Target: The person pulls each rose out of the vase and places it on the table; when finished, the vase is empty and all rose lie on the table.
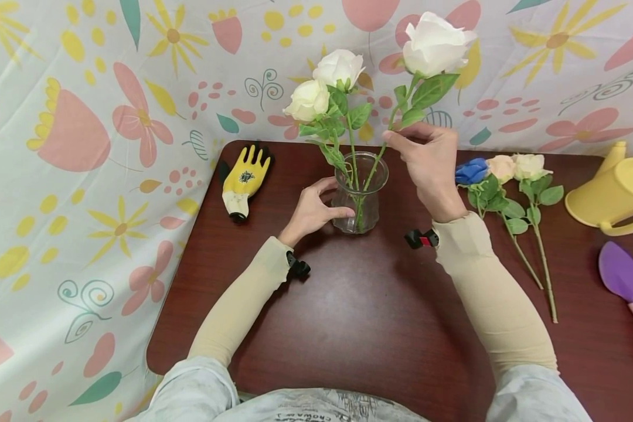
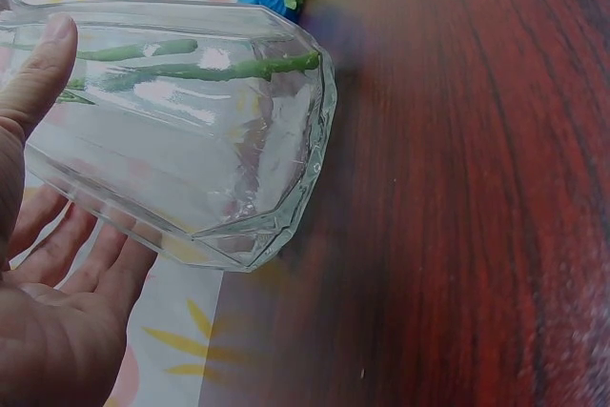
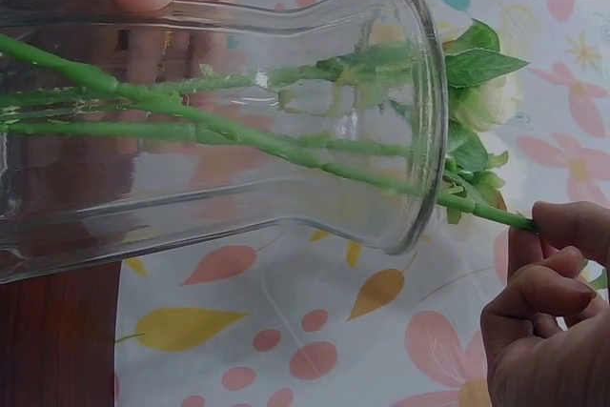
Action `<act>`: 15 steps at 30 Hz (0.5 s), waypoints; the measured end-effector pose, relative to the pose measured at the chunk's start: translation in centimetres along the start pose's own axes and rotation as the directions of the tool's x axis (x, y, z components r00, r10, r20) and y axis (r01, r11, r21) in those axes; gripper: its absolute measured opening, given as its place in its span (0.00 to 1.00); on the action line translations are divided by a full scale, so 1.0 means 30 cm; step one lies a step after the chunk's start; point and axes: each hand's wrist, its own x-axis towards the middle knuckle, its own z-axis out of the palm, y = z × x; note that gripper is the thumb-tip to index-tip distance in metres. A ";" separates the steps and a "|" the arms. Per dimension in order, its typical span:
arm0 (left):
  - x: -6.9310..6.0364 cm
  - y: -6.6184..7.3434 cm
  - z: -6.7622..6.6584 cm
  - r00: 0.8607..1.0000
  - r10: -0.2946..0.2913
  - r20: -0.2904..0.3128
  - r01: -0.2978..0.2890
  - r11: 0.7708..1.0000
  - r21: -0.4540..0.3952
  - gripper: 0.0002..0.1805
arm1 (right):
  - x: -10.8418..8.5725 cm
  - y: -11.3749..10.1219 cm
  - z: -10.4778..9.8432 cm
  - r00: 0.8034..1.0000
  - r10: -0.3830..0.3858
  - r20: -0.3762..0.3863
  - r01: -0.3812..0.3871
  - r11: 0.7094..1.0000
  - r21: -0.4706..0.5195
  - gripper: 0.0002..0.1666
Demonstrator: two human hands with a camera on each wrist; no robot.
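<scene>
A clear glass vase stands upright on the table, with several green stems inside it. My left hand holds the vase from the left, its thumb on the near side and its fingers around the far side. By its stem, my right hand pinches a large white rose just above the rim. That stem slants down into the vase. Two more white roses lean left out of the vase, their leaves over its rim.
Right of the vase lie a blue rose, a peach rose and a cream rose. Beyond them are a yellow watering can and a purple trowel. A yellow glove lies at left. Patterned cloth hangs behind the table.
</scene>
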 end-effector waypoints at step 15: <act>-0.002 0.005 0.000 1.000 0.002 -0.007 -0.002 1.000 0.008 0.43 | -0.007 -0.004 -0.024 0.998 -0.004 -0.056 0.009 0.996 0.091 0.05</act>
